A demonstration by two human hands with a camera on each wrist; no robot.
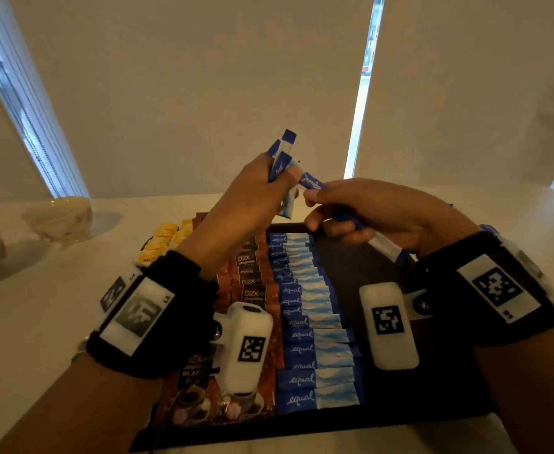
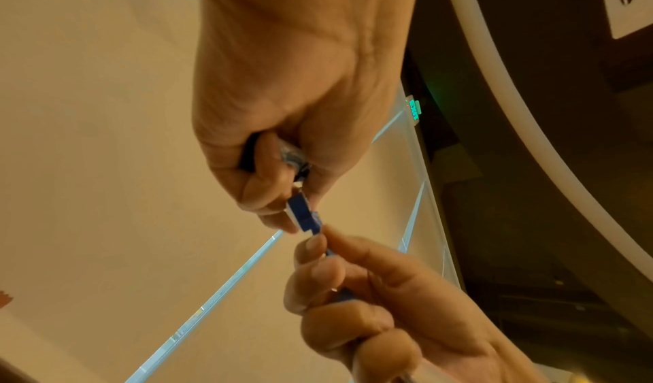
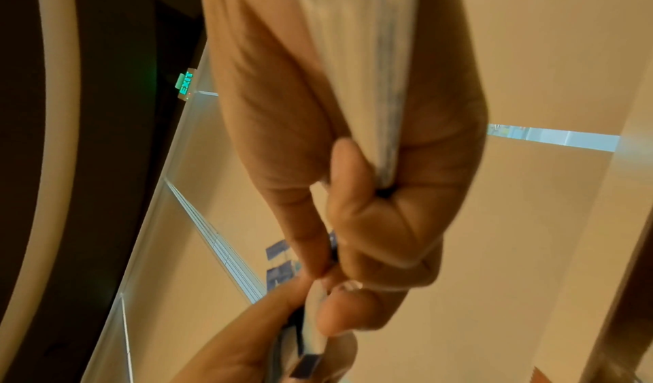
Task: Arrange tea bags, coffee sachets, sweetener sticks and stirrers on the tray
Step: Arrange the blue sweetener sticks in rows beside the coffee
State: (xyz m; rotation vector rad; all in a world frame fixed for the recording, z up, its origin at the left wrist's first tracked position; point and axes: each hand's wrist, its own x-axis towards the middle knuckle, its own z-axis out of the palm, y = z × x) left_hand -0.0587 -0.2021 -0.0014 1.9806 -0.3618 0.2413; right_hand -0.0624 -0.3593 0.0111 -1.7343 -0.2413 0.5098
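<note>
The sweetener sticks (image 1: 315, 342) fill a neat overlapping column down the middle of the dark tray (image 1: 433, 398), with coffee sachets (image 1: 252, 290) in the next column at their 9 o'clock and yellow tea bags (image 1: 167, 239) at 10 o'clock, at the tray's far left corner. The strip at 3 o'clock lies bare, and no stirrers show, so I judge the job past halfway.

The left hand (image 1: 246, 204) grips a bundle of loose sticks (image 1: 282, 155) above the tray's far edge; the right hand (image 1: 377, 214) pinches one stick (image 1: 313, 182) out of that bundle while clasping others (image 1: 385, 247) under its curled fingers.

Only the head view shows the tray and the pale tabletop (image 1: 39, 309). The left wrist view shows the pinch (image 2: 312, 221) close up; the right wrist view shows the held sticks (image 3: 357, 87) against the palm.
</note>
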